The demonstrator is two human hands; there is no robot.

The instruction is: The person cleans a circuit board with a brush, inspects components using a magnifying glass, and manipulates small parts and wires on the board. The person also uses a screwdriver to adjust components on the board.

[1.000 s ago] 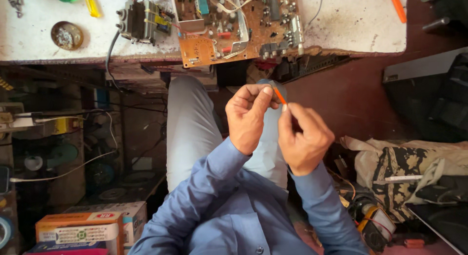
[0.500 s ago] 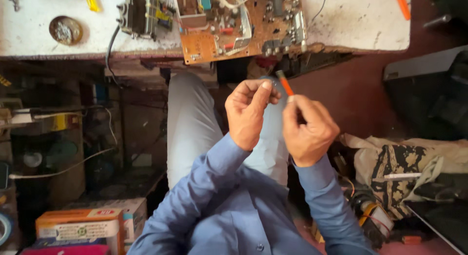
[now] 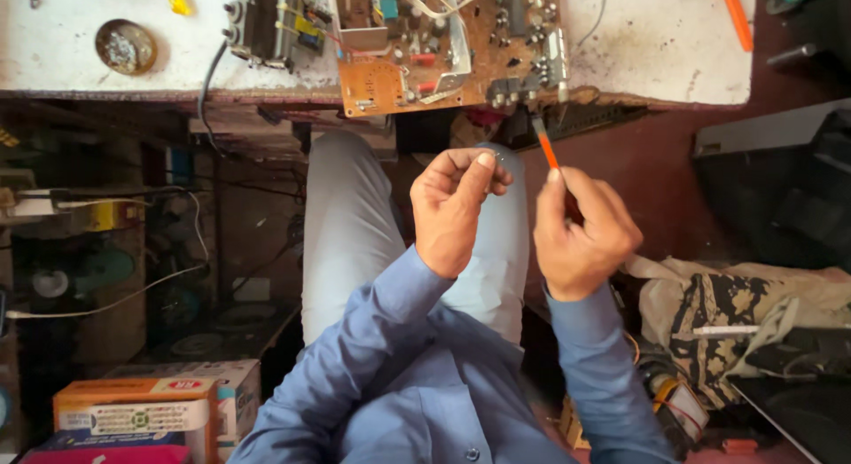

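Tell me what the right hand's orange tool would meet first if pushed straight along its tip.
Probably the circuit board edge on the table; right hand, orange tool. Depth is unclear.

- Orange box at seven o'clock: oblong carton, orange top, with a white label across its front.
- White box just right of it, with blue and red patches.
- Pink box at the bottom-left edge, mostly cut off.
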